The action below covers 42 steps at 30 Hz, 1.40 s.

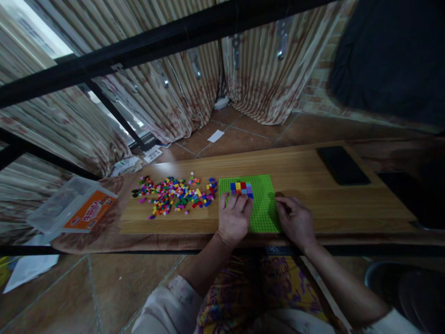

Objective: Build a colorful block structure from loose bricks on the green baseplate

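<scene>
A green studded baseplate (264,204) lies on the wooden board, with a block of small bricks in red, yellow, blue and purple (242,186) built on its upper middle. My left hand (235,217) rests palm down over the plate's left part. Its fingers are slightly apart, and their tips reach the near side of the bricks, hiding some of them. At the plate's right edge, my right hand (297,220) has its fingers curled in and its thumb and forefinger close together. Whatever may be between them is too small to make out.
Many loose colourful bricks (170,195) lie spread on the board (292,162) to the left. A black phone (342,165) lies at its right. Farther left stands a clear plastic box (66,204) with an orange label. A dark metal rail (167,39) crosses beyond.
</scene>
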Motion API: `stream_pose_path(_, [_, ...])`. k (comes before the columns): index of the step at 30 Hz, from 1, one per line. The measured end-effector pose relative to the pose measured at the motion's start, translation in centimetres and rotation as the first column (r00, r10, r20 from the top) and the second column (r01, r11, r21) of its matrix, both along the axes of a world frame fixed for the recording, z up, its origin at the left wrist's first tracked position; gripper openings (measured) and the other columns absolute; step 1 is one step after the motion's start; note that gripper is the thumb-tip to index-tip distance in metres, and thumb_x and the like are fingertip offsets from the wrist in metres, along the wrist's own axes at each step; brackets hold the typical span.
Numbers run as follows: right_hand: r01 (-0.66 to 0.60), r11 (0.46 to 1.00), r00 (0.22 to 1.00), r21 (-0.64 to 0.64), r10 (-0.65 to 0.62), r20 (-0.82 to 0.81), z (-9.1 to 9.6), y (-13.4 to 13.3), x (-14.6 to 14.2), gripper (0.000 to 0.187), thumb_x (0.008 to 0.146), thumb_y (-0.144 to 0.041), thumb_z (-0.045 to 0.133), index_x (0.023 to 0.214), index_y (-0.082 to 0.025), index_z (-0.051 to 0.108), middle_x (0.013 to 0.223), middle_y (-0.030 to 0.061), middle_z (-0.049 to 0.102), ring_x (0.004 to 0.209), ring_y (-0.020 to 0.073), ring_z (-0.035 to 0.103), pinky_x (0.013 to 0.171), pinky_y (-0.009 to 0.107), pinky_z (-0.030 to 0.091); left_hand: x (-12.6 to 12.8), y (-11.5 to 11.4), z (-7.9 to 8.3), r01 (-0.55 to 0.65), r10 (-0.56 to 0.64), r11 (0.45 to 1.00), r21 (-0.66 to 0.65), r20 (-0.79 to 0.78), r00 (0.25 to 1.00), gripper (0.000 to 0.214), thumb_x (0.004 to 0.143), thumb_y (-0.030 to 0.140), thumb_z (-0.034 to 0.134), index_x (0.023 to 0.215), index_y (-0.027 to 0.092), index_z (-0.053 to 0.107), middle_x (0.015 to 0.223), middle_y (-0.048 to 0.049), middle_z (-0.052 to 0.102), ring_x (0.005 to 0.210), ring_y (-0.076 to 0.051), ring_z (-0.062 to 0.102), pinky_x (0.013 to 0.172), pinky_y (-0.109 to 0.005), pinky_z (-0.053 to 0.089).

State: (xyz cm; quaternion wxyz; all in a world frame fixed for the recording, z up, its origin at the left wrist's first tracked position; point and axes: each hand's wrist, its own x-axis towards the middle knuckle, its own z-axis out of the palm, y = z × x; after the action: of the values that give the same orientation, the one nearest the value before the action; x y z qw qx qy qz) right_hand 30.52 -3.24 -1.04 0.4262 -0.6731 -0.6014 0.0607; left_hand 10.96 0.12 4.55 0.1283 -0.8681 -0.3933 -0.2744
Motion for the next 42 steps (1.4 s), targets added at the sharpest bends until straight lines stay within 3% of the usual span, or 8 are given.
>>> stream_pose_path(4, [-0.005, 1.000, 1.000, 0.007, 0.005, 0.004, 0.0, 0.0, 0.0, 0.025, 0.088, -0.031, 0.048, 0.094, -0.019, 0.069, 0.092, 0.0082, 0.069, 0.081, 0.0203, 0.065, 0.074, 0.033, 0.050, -0.1, -0.3, -0.4, -0.035, 0.035, 0.999, 0.007, -0.037, 0.999, 0.021, 0.089, 0.019, 0.053, 0.104, 0.022, 0.068, 0.108, -0.0061, 0.069, 0.101, -0.022, 0.057, 0.103, -0.046, 0.031])
stream_pose_path(10, [0.000, 1.000, 1.000, -0.021, 0.000, 0.002, -0.1, 0.0, 0.0, 0.025, 0.087, -0.031, 0.048, 0.094, -0.019, 0.069, 0.092, 0.0081, 0.069, 0.082, 0.0205, 0.065, 0.076, 0.034, 0.050, 0.1, -0.3, -0.4, -0.025, 0.028, 0.999, 0.046, -0.071, 0.997, 0.021, 0.091, 0.019, 0.050, 0.102, 0.020, 0.068, 0.106, -0.0063, 0.070, 0.097, -0.021, 0.059, 0.101, -0.046, 0.034])
stream_pose_path(20, [-0.027, 1.000, 0.999, -0.002, 0.027, 0.023, -0.2, -0.1, 0.1, 0.025, 0.087, -0.032, 0.048, 0.094, -0.019, 0.068, 0.092, 0.0079, 0.068, 0.080, 0.0203, 0.065, 0.072, 0.033, 0.050, -0.1, -0.5, -0.6, 0.000, 0.000, 1.000, 0.001, -0.143, 0.990, 0.025, 0.092, 0.018, 0.046, 0.107, 0.018, 0.066, 0.112, -0.0078, 0.067, 0.102, -0.021, 0.057, 0.102, -0.045, 0.036])
stream_pose_path(27, [-0.028, 0.999, 0.999, 0.022, 0.027, 0.029, -0.6, -0.1, 0.3, 0.025, 0.088, -0.033, 0.047, 0.092, -0.020, 0.068, 0.090, 0.0073, 0.068, 0.079, 0.0198, 0.065, 0.073, 0.033, 0.050, -1.7, -1.9, -0.8, -0.137, 0.154, 0.974, -0.179, 0.083, 0.985, 0.042, 0.089, 0.016, 0.048, 0.131, 0.021, 0.051, 0.122, -0.0093, 0.061, 0.105, -0.023, 0.055, 0.098, -0.044, 0.042])
stream_pose_path(32, [-0.017, 1.000, 0.998, 0.020, 0.016, 0.057, -0.6, -0.1, 0.4, 0.025, 0.087, -0.034, 0.048, 0.093, -0.020, 0.068, 0.089, 0.0066, 0.068, 0.078, 0.0194, 0.064, 0.071, 0.032, 0.050, -3.9, -2.9, -2.7, -0.267, 0.362, 0.912, -0.311, 0.305, 0.881, 0.043, 0.088, 0.015, 0.050, 0.130, 0.014, 0.048, 0.121, -0.0136, 0.058, 0.112, -0.025, 0.053, 0.096, -0.043, 0.046])
stream_pose_path(37, [-0.015, 1.000, 0.996, 0.011, 0.014, 0.088, -0.6, -0.2, 0.4, 0.027, 0.087, -0.035, 0.047, 0.094, -0.020, 0.068, 0.088, 0.0068, 0.068, 0.076, 0.0196, 0.063, 0.070, 0.032, 0.049, -4.1, -4.1, -4.5, -0.257, 0.392, 0.880, -0.398, 0.304, 0.868, 0.041, 0.087, 0.015, 0.052, 0.128, 0.015, 0.048, 0.114, -0.0125, 0.061, 0.106, -0.024, 0.056, 0.091, -0.042, 0.050])
stream_pose_path(42, [-0.021, 1.000, 0.994, 0.005, 0.020, 0.111, -0.5, -0.3, 0.4, 0.028, 0.088, -0.036, 0.047, 0.093, -0.019, 0.069, 0.089, 0.0077, 0.068, 0.075, 0.0196, 0.063, 0.069, 0.032, 0.049, -3.3, -4.7, -4.4, -0.241, 0.383, 0.877, -0.416, 0.303, 0.872, 0.036, 0.087, 0.012, 0.051, 0.123, 0.015, 0.053, 0.113, -0.0107, 0.063, 0.105, -0.022, 0.056, 0.092, -0.039, 0.050])
